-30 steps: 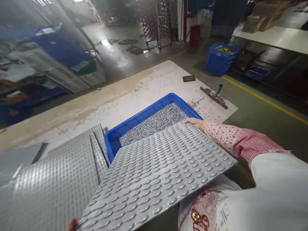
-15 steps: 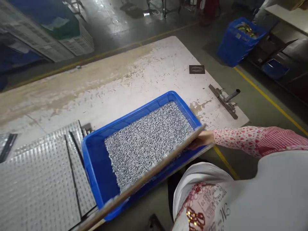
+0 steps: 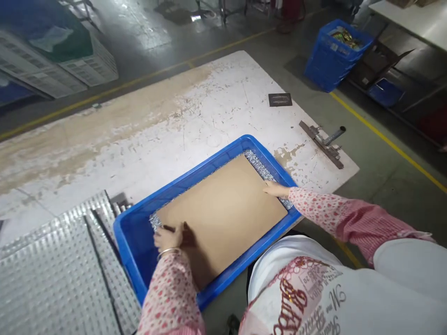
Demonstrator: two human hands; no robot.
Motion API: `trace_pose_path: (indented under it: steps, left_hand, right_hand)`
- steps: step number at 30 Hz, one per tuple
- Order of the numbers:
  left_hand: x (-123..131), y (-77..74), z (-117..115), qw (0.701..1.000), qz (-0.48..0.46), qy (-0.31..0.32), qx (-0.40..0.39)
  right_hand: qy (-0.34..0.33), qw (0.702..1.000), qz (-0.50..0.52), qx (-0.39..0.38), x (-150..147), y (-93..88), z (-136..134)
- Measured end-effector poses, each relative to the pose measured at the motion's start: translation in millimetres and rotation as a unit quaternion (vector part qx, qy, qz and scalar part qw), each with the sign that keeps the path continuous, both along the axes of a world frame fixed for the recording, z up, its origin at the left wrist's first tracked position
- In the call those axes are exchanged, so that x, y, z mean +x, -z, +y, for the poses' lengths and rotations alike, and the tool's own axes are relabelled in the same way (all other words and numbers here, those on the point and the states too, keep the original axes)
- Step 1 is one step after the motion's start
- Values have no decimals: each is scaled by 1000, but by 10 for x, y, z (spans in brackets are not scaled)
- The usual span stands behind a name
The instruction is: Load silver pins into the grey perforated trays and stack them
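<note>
A flat brown cardboard sheet (image 3: 220, 218) lies inside a blue plastic crate (image 3: 188, 180), covering most of the small silver metal parts (image 3: 265, 170) that fill it. Those parts show only in thin strips along the sheet's edges. My left hand (image 3: 171, 237) curls its fingers at the sheet's near-left edge and appears to pinch it. My right hand (image 3: 275, 188) lies flat at the sheet's right corner, fingers extended. Both pink patterned sleeves reach in from the bottom and right.
A stack of grey dimpled sheets (image 3: 59, 274) lies left of the crate on a scuffed white table (image 3: 139, 139). A metal bracket with a pipe (image 3: 323, 144) and a small dark plate (image 3: 280, 99) lie beyond. Another blue crate (image 3: 335, 56) stands on the floor at upper right.
The sheet my right hand held on edge above the crate no longer stands there. A brown sheet lies flat over the silver parts, and my left hand has come onto it.
</note>
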State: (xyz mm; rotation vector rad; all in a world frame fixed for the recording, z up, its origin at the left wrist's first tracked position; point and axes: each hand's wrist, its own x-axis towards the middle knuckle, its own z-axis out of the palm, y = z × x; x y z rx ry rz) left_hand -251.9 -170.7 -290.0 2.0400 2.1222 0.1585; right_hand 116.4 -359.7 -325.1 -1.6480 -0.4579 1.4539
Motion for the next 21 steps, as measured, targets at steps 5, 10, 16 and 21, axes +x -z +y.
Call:
trace_pose_path:
  steps: [5, 10, 16, 21]
  left_hand:
    - [659, -252, -363, 993, -75, 86, -8]
    - [1451, -815, -533, 937, -182, 244, 170]
    - [2078, -168, -752, 937, -91, 332, -54]
    - [1937, 155, -878, 930, -65, 359, -44]
  right_hand:
    - [54, 998, 32, -21, -159, 179, -80]
    - [81, 992, 89, -29, -154, 188, -110]
    - [102, 974, 201, -6, -177, 160, -122]
    - [69, 960, 268, 35, -115, 111, -159]
